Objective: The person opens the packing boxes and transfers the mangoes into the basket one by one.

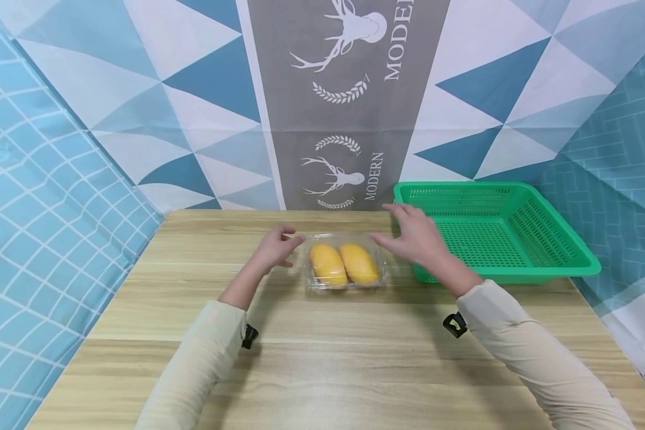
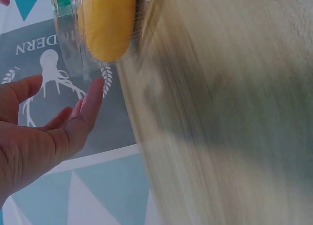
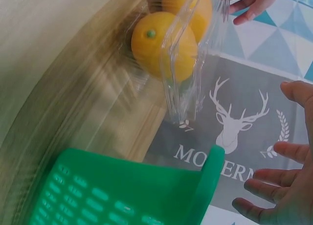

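A clear plastic clamshell box (image 1: pixel 345 286) stands on the wooden table with two yellow mangoes (image 1: pixel 329 264) inside; its lid looks closed. My left hand (image 1: pixel 276 248) is just left of the box, fingers loosely bent and apart from it in the left wrist view. At the box's right side hovers my right hand (image 1: pixel 415 234), fingers spread, thumb near the box's upper right corner. In the right wrist view a gap shows between the right hand (image 3: pixel 288 181) and the box (image 3: pixel 171 83). Neither hand holds anything.
A green perforated plastic basket (image 1: pixel 516 276) sits at the table's back right, partly beneath my right hand. Behind the wooden table (image 1: pixel 322 364) hangs a patterned cloth (image 1: pixel 209 107) with deer prints. Blue tiled-pattern cloth (image 1: pixel 43 209) borders the left side.
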The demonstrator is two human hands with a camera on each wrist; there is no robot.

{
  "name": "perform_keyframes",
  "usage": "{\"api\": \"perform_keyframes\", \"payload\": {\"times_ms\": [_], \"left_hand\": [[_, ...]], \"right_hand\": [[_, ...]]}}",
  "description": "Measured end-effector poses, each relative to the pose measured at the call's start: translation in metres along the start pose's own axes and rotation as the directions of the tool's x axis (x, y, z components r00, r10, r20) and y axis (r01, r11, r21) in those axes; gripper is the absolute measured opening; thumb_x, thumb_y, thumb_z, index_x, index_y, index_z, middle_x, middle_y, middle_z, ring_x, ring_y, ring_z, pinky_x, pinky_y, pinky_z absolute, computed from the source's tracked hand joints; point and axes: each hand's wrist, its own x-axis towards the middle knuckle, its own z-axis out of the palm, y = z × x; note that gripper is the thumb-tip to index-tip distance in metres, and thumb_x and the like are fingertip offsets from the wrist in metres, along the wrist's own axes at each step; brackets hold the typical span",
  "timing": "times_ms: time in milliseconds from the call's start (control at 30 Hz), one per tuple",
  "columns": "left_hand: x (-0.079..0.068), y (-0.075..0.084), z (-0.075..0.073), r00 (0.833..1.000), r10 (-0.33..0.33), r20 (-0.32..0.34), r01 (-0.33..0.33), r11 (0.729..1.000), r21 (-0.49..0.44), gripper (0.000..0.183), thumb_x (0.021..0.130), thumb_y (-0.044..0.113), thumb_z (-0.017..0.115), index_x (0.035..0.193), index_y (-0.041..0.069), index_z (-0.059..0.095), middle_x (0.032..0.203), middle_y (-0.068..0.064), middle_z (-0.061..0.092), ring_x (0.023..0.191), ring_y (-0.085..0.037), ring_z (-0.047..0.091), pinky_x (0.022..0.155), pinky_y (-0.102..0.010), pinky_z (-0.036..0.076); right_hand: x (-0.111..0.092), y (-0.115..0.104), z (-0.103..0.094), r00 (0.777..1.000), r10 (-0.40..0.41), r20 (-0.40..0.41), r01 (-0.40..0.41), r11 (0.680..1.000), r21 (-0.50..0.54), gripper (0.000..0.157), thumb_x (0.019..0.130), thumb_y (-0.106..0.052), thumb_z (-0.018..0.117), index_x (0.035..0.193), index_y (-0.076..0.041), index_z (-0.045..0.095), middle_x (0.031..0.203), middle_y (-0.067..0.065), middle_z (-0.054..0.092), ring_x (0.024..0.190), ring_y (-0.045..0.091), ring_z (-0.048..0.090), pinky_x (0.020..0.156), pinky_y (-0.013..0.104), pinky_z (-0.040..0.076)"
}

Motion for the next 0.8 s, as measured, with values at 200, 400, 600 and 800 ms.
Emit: {"api": "perform_keyframes", "payload": {"times_ms": [200, 400, 600, 800], "left_hand": [[0.001, -0.005, 0.001, 0.999, -0.040, 0.034, 0.042, 0.998, -0.040, 0.054, 0.088, 0.028, 0.051, 0.129, -0.002, 0.034, 0.121, -0.022, 0.044, 0.107, -0.040, 0.049, 0.067, -0.039, 0.054], [0.003, -0.004, 0.000, 0.995, -0.085, 0.060, 0.090, 0.992, -0.091, 0.054, 0.088, 0.026, 0.051, 0.131, -0.001, 0.033, 0.123, -0.020, 0.042, 0.110, -0.040, 0.046, 0.073, -0.042, 0.053], [0.002, -0.003, 0.002, 0.990, -0.121, 0.073, 0.131, 0.982, -0.136, 0.049, 0.089, 0.022, 0.051, 0.129, -0.001, 0.035, 0.126, -0.018, 0.041, 0.112, -0.040, 0.045, 0.078, -0.046, 0.050], [0.006, -0.010, 0.005, 0.986, -0.145, 0.083, 0.157, 0.974, -0.161, 0.044, 0.089, 0.019, 0.050, 0.126, 0.000, 0.038, 0.122, -0.016, 0.044, 0.107, -0.037, 0.048, 0.076, -0.043, 0.052]], "right_hand": [[-0.001, -0.004, 0.004, 1.000, -0.023, 0.005, 0.023, 1.000, -0.004, 0.079, 0.072, -0.069, 0.047, 0.131, -0.017, 0.040, 0.134, 0.013, 0.041, 0.121, 0.034, 0.038, 0.096, 0.054, 0.034], [0.000, -0.007, 0.008, 0.998, -0.067, -0.007, 0.067, 0.998, -0.009, 0.072, 0.075, -0.059, 0.054, 0.130, -0.015, 0.042, 0.133, 0.014, 0.042, 0.122, 0.035, 0.037, 0.097, 0.054, 0.033], [0.001, -0.013, 0.012, 0.993, -0.115, -0.012, 0.115, 0.993, 0.002, 0.071, 0.075, -0.057, 0.056, 0.128, -0.013, 0.044, 0.130, 0.012, 0.046, 0.120, 0.034, 0.040, 0.094, 0.053, 0.037], [0.000, -0.020, 0.020, 0.989, -0.149, -0.009, 0.149, 0.989, 0.005, 0.070, 0.074, -0.058, 0.055, 0.126, -0.012, 0.045, 0.125, 0.010, 0.050, 0.112, 0.031, 0.047, 0.089, 0.048, 0.042]]}}
